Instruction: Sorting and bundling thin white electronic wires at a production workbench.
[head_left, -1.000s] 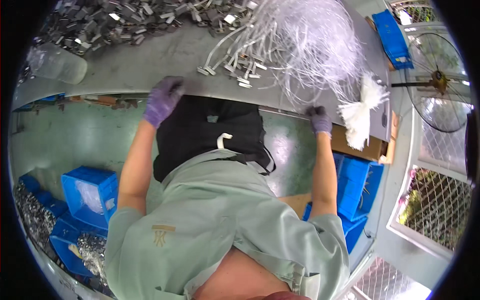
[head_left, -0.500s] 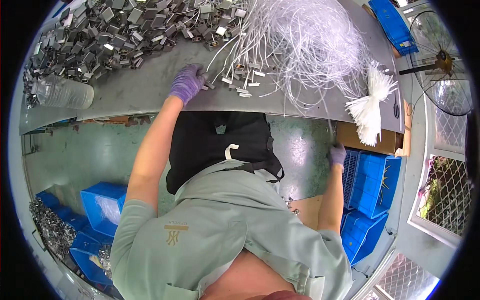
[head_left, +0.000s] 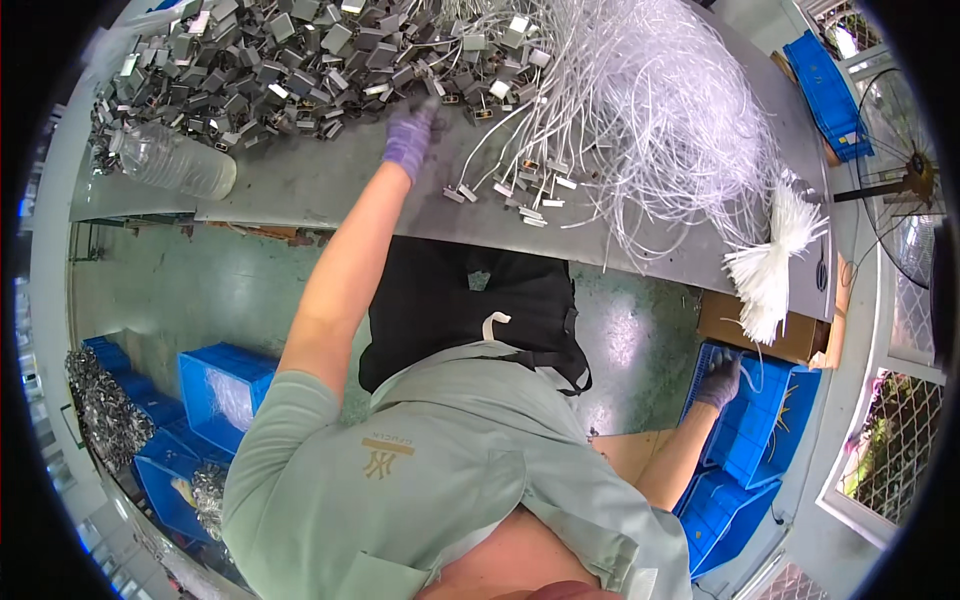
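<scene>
The gloved left hand (head_left: 408, 143), top centre, reaches the edge of piled small grey rectangular parts (head_left: 280, 75) on the bench (head_left: 300, 195). At right, the gloved right hand (head_left: 719, 383) curls over a blue crate (head_left: 752, 420), a pale strand (head_left: 757, 372) beside it. I cannot tell whether either pinches anything.

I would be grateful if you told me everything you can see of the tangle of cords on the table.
The tangle of cords is a loose heap of thin, whitish, see-through strands, plastic by their look, curled over one another. It lies on the right part of the grey table. On its left, straighter strands run to small metal ends lying there, and its upper left meets the pile of grey metal pieces. A white bundle lies by its lower right.
</scene>
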